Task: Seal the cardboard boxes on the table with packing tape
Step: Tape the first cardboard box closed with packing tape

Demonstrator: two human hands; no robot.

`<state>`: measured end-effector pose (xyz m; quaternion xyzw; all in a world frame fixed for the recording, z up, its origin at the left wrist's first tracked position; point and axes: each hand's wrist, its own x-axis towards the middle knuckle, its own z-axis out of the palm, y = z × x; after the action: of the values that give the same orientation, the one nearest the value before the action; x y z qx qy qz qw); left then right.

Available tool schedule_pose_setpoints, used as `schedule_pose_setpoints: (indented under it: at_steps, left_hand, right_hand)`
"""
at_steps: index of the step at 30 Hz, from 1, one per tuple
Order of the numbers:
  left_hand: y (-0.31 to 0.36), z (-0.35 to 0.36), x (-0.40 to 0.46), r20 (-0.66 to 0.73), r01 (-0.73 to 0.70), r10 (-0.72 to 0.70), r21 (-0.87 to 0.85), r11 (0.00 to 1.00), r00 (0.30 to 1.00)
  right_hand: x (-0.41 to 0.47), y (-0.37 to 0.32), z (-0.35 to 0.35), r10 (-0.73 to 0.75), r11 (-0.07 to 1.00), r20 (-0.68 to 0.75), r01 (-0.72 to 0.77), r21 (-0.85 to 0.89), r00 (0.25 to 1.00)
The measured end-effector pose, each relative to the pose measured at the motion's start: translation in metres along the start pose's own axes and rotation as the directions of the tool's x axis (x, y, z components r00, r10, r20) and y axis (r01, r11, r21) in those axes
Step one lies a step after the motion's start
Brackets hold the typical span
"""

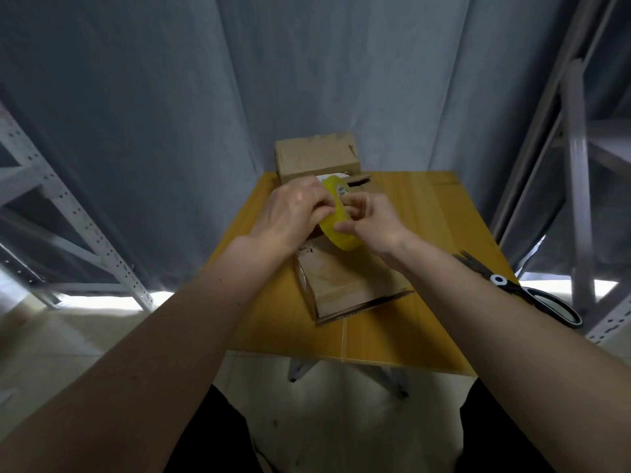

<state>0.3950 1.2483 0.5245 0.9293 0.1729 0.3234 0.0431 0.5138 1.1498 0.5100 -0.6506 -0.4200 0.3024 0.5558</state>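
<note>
Holding a yellow roll of packing tape (336, 216) above the nearer flat brown cardboard box (345, 285) on the yellow wooden table (426, 302), the left hand (293, 213) and right hand (370, 221) both pinch its rim, apparently seeking the free end. Sealing of this box seems not yet begun; a second cardboard box (316, 153) waits behind, black-handled scissors (532, 295) lie at the table's right edge.

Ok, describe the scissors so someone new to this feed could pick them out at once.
Start at the yellow-wood table in the middle. Follow its right edge towards the person, past the right hand. The scissors lie there, black-handled with a white pivot ring, the only dark tool beside the brown cardboard boxes.
</note>
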Motion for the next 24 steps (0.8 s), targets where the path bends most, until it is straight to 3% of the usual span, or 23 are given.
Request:
schedule_pose_setpoints:
  at_steps: [6,11,16,24]
  left_hand:
    - [-0.005,0.004,-0.003,0.071,-0.082,0.079,0.041,0.996,0.994]
    - [-0.003,0.002,-0.002,0.086,-0.072,0.07,0.011,0.997,0.994]
    - [0.003,0.006,-0.009,0.044,-0.098,0.097,0.033,0.995,0.994]
    - [0.002,0.007,-0.015,-0.091,-0.01,0.004,-0.059,0.998,0.996]
  right_hand:
    - [0.001,0.001,0.002,-0.012,0.998,0.025,0.014,-0.06,1.0]
    - [-0.001,0.002,0.004,-0.04,0.997,0.031,0.042,-0.07,0.999]
    - [0.001,0.003,0.004,-0.027,0.998,-0.012,0.026,-0.048,1.0]
    - [0.006,0.006,0.003,0.024,0.999,-0.031,-0.025,-0.024,0.999]
